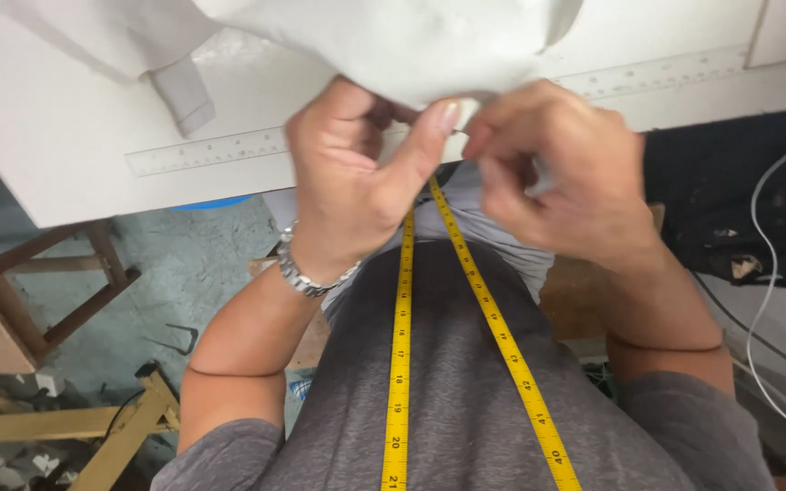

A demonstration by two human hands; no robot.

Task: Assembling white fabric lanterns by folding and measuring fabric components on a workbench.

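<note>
Matt white cloth [393, 45] at twelve o'clock; smooth white-painted tabletop [75, 136]; glossy yellow tape measure [399, 364] at six; shiny metal-link bracelet [300, 273]; soft grey knit shirt [466, 409]; rough bare wooden stool [11, 300] at nine.

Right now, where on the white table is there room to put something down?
Bare tabletop lies left of the left hand, between the cloth's grey tab and the ruler strip. It is crowded where both hands, the right hand too, pinch the white cloth.
</note>
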